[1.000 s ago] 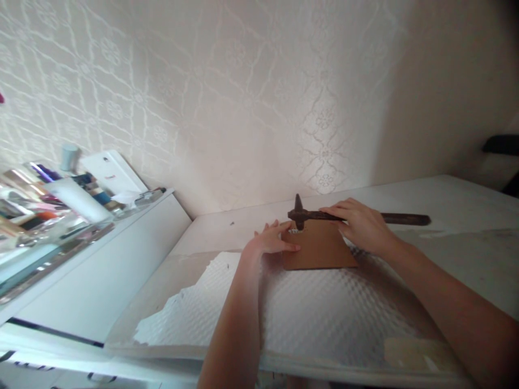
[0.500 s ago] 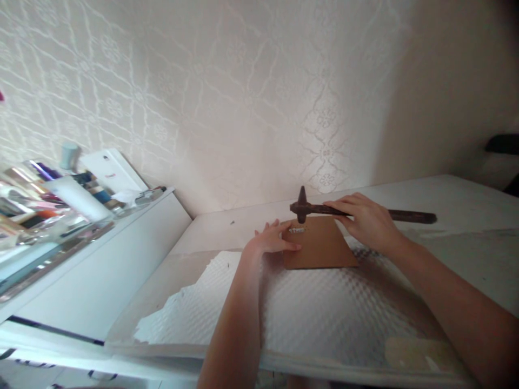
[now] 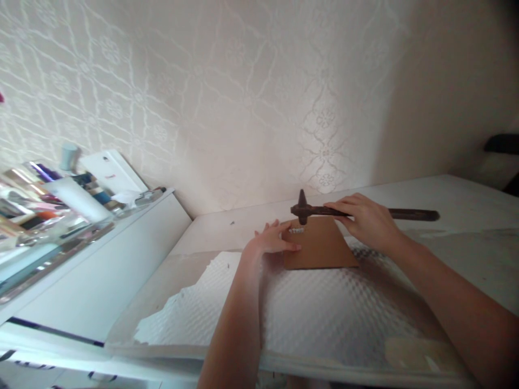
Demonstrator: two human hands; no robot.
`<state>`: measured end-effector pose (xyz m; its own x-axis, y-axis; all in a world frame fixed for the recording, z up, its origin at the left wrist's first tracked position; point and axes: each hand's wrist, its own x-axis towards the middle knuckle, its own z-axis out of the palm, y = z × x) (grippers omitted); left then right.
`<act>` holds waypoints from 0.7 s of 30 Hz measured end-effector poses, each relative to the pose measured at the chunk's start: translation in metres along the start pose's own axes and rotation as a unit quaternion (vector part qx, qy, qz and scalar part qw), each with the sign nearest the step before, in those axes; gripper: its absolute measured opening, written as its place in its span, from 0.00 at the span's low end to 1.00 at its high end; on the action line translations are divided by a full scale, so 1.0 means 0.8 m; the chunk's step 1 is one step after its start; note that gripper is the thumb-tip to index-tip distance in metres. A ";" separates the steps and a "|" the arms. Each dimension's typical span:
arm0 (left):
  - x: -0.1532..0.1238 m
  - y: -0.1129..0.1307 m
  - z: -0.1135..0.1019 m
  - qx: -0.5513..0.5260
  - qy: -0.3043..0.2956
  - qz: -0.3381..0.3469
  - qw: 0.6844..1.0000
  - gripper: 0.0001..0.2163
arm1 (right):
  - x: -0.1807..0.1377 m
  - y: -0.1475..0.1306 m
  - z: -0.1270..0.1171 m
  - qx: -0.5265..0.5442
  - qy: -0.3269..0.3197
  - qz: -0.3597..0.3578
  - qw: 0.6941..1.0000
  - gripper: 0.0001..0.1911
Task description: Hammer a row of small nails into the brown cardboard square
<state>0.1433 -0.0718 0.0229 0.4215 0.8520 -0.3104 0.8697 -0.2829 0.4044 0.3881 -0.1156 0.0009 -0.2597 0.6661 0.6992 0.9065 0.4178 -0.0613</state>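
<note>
My right hand (image 3: 367, 221) is wrapped round the dark handle of a hammer (image 3: 308, 210), gripping close to the head. The head hangs just above a small pale metal piece (image 3: 296, 230) near the far left corner of a brown board (image 3: 320, 246). My left hand (image 3: 272, 239) presses on the board's left edge, fingers closed against it beside the metal piece. The board lies on a white textured sheet (image 3: 316, 308) that covers a table.
The table top (image 3: 446, 200) runs to a patterned wall (image 3: 243, 97) behind. At the left stands a white shelf unit (image 3: 105, 243) with several bottles and tubes (image 3: 68, 197). A dark object (image 3: 503, 145) sits at the far right edge.
The hammer head rose off the board's corner, uncovering the small metal piece, and now hangs slightly lower again. My left hand has stayed put.
</note>
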 end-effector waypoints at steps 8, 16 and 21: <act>-0.001 0.003 -0.001 0.040 -0.017 -0.005 0.999 0.43 | -0.001 0.008 0.003 0.012 -0.020 0.010 1.000 0.16; -0.001 0.003 0.000 0.054 -0.013 -0.014 0.998 0.43 | -0.006 0.021 0.005 -0.055 -0.058 0.210 0.974 0.17; -0.002 0.007 -0.001 0.049 -0.012 -0.014 0.999 0.43 | -0.012 0.034 0.004 -0.091 -0.129 0.350 0.923 0.17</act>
<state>0.1474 -0.0746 0.0265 0.4025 0.8494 -0.3414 0.9014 -0.3028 0.3093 0.4139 -0.1086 -0.0100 0.3620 0.8681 0.3397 0.9171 -0.2665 -0.2965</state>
